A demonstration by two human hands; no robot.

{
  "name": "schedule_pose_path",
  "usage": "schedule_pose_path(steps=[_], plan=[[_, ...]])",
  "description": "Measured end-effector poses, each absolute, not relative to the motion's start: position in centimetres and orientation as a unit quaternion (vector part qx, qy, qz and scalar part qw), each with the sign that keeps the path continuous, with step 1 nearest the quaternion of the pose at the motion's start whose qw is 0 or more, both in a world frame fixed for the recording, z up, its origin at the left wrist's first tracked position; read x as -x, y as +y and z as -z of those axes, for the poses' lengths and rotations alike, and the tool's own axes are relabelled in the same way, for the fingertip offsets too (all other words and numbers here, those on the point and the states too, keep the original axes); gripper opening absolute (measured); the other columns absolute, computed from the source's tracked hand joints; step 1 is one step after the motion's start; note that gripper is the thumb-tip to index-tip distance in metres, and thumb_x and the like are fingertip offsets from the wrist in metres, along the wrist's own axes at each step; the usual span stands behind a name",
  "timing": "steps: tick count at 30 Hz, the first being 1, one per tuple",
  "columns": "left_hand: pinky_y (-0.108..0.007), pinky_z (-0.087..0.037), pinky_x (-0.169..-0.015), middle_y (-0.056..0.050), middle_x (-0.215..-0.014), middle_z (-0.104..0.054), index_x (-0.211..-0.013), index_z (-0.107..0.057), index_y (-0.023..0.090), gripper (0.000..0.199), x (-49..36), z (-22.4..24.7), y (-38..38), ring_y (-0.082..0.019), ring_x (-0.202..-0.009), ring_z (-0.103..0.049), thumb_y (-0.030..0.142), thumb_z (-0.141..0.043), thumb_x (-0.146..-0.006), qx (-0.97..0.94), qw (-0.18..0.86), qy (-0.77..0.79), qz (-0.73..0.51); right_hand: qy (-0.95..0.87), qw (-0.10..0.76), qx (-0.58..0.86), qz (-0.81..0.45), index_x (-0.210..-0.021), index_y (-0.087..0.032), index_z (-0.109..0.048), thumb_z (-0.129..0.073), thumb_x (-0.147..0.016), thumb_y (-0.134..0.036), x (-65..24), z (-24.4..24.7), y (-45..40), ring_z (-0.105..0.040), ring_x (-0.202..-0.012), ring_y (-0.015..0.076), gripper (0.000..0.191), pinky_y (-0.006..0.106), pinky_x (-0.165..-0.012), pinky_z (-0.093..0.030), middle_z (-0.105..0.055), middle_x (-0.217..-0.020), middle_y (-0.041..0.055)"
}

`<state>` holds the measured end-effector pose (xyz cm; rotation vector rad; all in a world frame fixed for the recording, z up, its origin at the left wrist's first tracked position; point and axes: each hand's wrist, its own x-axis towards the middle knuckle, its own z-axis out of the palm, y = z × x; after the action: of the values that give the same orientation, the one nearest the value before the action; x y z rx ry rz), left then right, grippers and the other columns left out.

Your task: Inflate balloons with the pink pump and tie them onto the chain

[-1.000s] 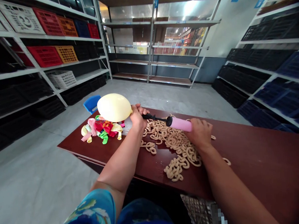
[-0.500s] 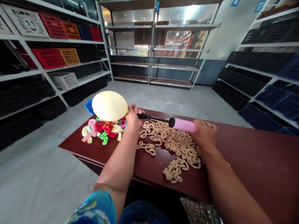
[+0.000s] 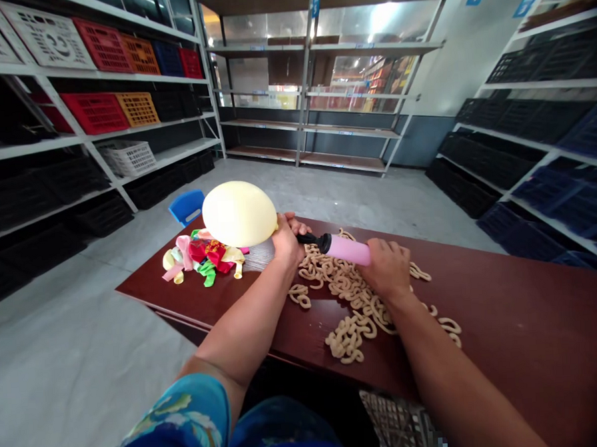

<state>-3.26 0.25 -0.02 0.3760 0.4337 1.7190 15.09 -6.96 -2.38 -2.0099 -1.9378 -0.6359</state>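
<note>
A pale yellow inflated balloon floats above the table's left part, its neck end at my left hand. My left hand is closed around that neck, beside the black end of a hand balloon pump; its grip on the pump is partly hidden. My right hand is wrapped round the pump's pink barrel. The black rod is pushed in. Below the pump lie many tan, worm-like curled pieces. Uninflated balloons in red, green, pink and cream form a pile under the yellow one.
All this is on a dark red-brown table. A blue chair back rises behind its far left corner. Shelves with red crates and other crates stand left, black and blue crates right, and a metal rack at the back.
My hands have come closer together, and the pump's rod has slid into the barrel. The left hand and balloon moved right; the right hand moved left. More of the blue chair shows.
</note>
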Motion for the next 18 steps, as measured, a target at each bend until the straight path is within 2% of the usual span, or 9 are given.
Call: schedule_pose_path(steps=[10,15,18], plan=[[-0.024,-0.038,-0.052,0.009,-0.042,-0.027,-0.076,-0.048,0.018,0.020,6.4,-0.5,1.8,-0.007,-0.037,-0.036,0.034,-0.045,-0.087,-0.151,0.589,0.196,-0.769,-0.650,0.177,0.704,0.227,-0.092,-0.019,-0.055,-0.049,-0.076,-0.028,-17.7,2.9,-6.2,-0.045,-0.083,0.0204,0.020,0.035,-0.077,-0.021,-0.060,-0.086,0.0053],[-0.022,-0.037,-0.050,0.008,-0.042,-0.026,-0.074,-0.046,0.018,0.020,7.8,-1.0,2.2,-0.007,-0.036,-0.034,0.031,-0.041,-0.088,-0.131,0.569,0.198,-0.787,-0.615,0.173,0.737,0.221,-0.086,-0.018,-0.054,-0.043,-0.081,-0.031,-19.2,3.1,-6.4,-0.044,-0.082,0.0203,0.018,0.035,-0.076,-0.020,-0.058,-0.083,0.0058],[-0.022,-0.037,-0.049,0.008,-0.044,-0.025,-0.078,-0.048,0.018,0.016,7.5,-1.2,2.0,-0.006,-0.037,-0.034,0.028,-0.041,-0.088,-0.134,0.581,0.188,-0.780,-0.621,0.155,0.735,0.223,-0.088,-0.017,-0.053,-0.044,-0.080,-0.029,-18.5,2.9,-6.6,-0.044,-0.082,0.0209,0.017,0.034,-0.074,-0.020,-0.059,-0.086,0.0072]])
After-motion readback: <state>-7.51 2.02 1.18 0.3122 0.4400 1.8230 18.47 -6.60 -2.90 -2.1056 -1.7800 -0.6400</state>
